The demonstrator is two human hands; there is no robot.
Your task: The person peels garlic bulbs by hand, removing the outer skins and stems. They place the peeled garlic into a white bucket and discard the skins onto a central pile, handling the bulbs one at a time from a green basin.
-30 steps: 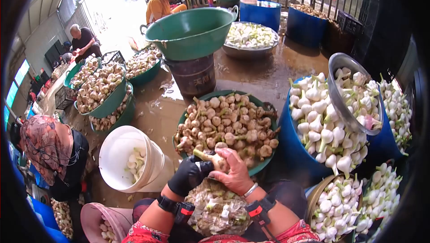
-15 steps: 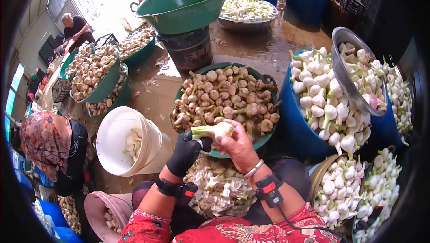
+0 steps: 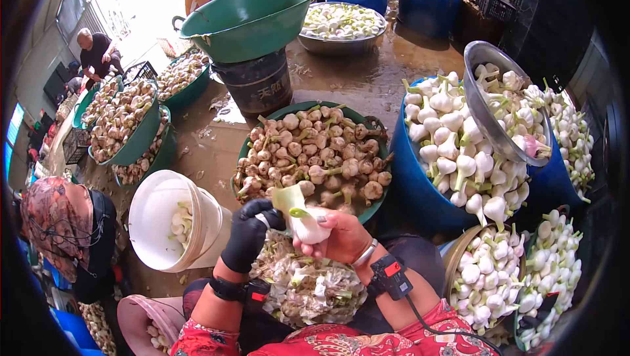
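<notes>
A white garlic bulb (image 3: 310,229) with a green stem tip lies in the fingers of my right hand (image 3: 344,238), which is bare and closed around it. My left hand (image 3: 248,234), in a black glove with a light band on one finger, pinches a pale strip of garlic skin (image 3: 287,200) that stands up beside the bulb. Just beyond my hands is a green tub (image 3: 377,208) heaped with unpeeled brown garlic (image 3: 315,149). Below them lies a pile of garlic peelings (image 3: 308,284).
At left stand a white bucket (image 3: 147,225) and a pink bucket (image 3: 141,323). A blue barrel (image 3: 410,179) of peeled garlic, topped by a tilted metal bowl (image 3: 474,74), is at right. A green basin (image 3: 262,34) sits on a black bucket (image 3: 256,87). Other people work at left and behind.
The bulb has turned from lying sideways to upright, and a wide strip of its skin has come away in my left hand. The whole view has shifted slightly.
</notes>
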